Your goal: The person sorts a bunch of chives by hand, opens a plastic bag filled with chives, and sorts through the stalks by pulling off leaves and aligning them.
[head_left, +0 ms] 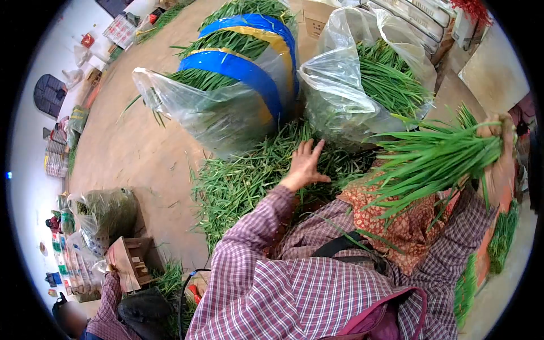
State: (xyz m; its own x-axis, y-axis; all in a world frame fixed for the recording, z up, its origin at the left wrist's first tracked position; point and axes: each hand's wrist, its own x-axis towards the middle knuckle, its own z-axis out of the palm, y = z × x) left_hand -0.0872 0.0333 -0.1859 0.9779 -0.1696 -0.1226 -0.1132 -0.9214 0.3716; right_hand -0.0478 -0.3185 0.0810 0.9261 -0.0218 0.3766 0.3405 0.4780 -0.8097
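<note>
My left hand (306,167) is spread open above a heap of loose green scraps (243,187); whether it touches them I cannot tell. At the right, my right hand (492,131) grips a bunch of garlic chives (436,161) by one end, the long flat leaves fanning left over my lap. A clear plastic bag (340,85) with chives (391,76) inside stands open just beyond. Beside it is a larger bag (209,116) stuffed with chives and wrapped in blue and yellow bands (238,71).
More chives (503,238) lie along the right edge. At lower left are a co-worker's sleeve (107,300), a wooden box (129,263) and a full plastic bag (107,212). Crates (416,22) stand at the back right. Bags and boxes line the left wall.
</note>
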